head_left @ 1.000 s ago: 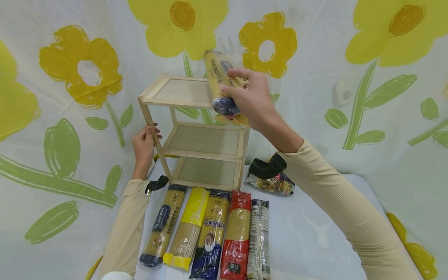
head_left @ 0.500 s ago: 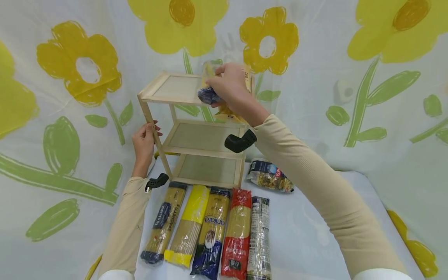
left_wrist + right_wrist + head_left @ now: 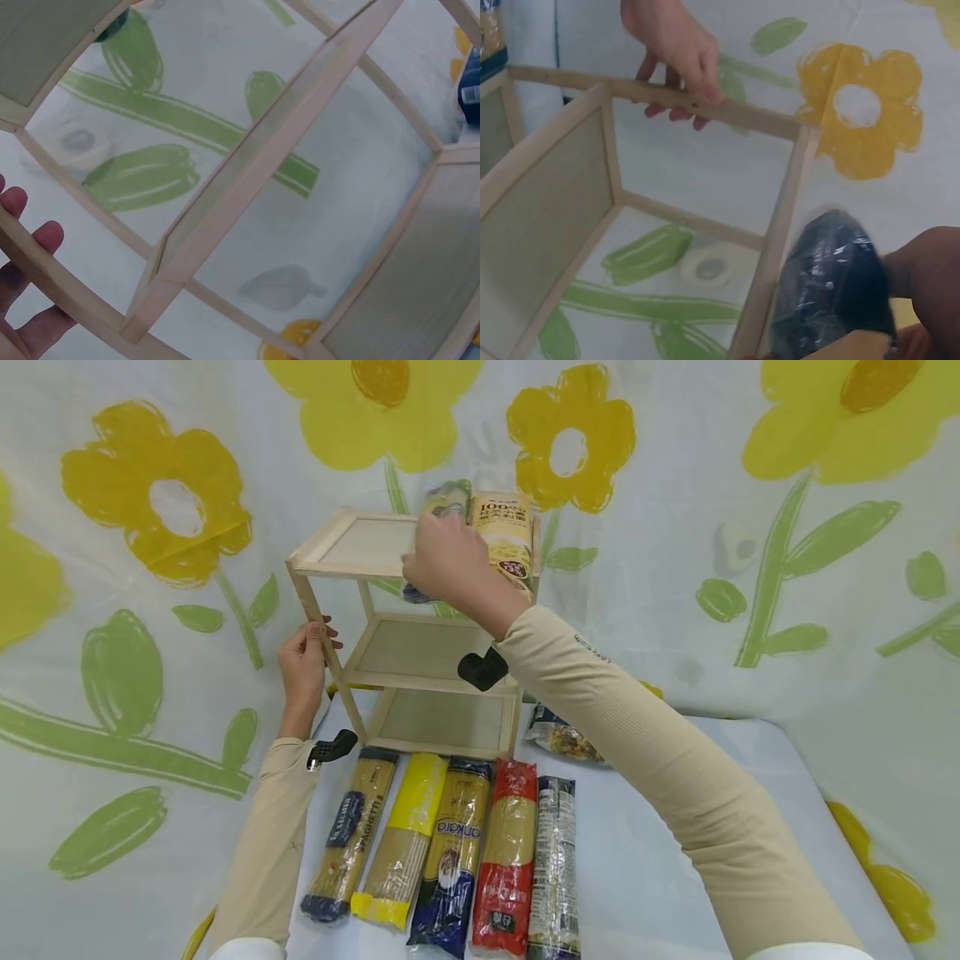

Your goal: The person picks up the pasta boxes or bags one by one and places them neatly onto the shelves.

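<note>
A three-tier wooden shelf stands at the back of the table. My left hand grips its front left post; the left wrist view shows the fingers round the wood. Above the top tier, my right hand holds a spaghetti pack, mostly hidden behind the hand. The pack's dark, shiny end is near the shelf frame in the right wrist view. Right beside it, a yellow pasta bag sits at the top tier's right end.
In front of the shelf lie several long pasta packs: a dark-ended one, a yellow one, a blue one, a red one and a printed clear one. Another pasta bag lies right of the shelf, partly behind my sleeve.
My right hand has moved left and lowered the spaghetti pack to the top tier, uncovering the yellow bag. My left hand has stayed on the post.
</note>
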A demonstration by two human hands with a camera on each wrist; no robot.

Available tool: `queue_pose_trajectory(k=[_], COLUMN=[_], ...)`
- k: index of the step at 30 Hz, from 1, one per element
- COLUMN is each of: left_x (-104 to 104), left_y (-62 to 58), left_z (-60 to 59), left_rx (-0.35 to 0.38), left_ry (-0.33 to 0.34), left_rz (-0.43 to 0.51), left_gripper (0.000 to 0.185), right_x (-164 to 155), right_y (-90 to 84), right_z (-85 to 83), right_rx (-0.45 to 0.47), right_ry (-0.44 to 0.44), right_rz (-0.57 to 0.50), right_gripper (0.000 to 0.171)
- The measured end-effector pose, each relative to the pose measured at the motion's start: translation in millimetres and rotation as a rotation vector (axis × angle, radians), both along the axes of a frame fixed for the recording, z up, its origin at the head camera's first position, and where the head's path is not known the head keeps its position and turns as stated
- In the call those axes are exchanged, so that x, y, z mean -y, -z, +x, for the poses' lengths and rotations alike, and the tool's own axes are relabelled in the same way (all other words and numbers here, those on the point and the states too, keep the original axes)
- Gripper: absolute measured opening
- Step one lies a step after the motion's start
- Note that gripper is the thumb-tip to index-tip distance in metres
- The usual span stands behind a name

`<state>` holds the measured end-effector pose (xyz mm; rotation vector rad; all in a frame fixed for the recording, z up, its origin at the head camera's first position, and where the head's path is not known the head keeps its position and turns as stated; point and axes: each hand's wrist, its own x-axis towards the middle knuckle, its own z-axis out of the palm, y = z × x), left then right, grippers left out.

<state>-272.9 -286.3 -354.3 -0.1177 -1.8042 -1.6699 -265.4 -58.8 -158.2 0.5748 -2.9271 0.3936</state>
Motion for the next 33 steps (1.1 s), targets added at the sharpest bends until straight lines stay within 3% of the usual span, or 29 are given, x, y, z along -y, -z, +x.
queue_pose_trajectory(k=[10, 17, 26, 33], left_x=[6.4, 7.7, 6.9, 7.0], left_y=[-4.4, -1.1, 1.4, 0.7], left_z=[2.2, 1.4, -0.9, -0.1], left_rx=[0.045, 0.040, 0.064, 0.052], left_ry=[-0.005, 0.016, -0.004, -0.005], left_rz=[0.047, 0.096, 0.091, 0.087], left_gripper=[0.033, 0.032, 0.031, 0.032], right_x=[5.1, 9.1, 12.2, 17.9], right_y=[-5.6, 1.0, 5.4, 10.6], right_z=[10.1, 9.3, 10.0, 16.8], right_rx=[0.194, 0.174, 0.067, -0.055], right_ry=[-0.138, -0.155, -0.141, -0.111], right_rz=[0.148, 0.189, 0.250, 0.217], right_gripper=[0.065, 0.078, 0.056, 0.033])
